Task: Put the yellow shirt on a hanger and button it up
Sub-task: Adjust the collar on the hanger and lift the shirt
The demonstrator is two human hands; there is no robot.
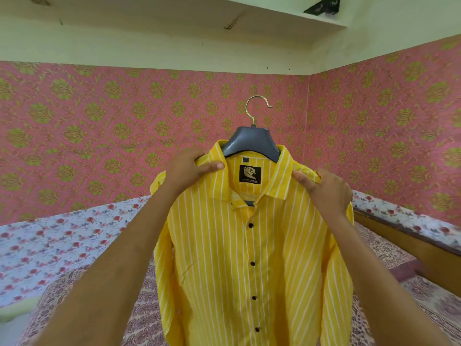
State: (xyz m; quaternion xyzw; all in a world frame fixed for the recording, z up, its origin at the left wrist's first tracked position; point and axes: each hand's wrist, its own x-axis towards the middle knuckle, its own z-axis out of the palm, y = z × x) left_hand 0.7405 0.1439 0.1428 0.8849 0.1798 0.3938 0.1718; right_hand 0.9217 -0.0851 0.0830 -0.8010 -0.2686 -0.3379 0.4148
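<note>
Left hand [189, 168] and right hand [324, 188] each pinch a shoulder of the yellow shirt [249, 258], thumbs in front, keeping it centred and raised on the hanger [250, 143]; placket appears buttoned, collar open, above the bed [62, 245]

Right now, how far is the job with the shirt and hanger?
Done: the shirt sits on the hanger, and four dark buttons down the front look fastened. In hand: the left hand and right hand grip the shoulders and hold it up. Left: the collar looks open at the top, and the hem is out of view, so lower buttons cannot be judged.
</note>
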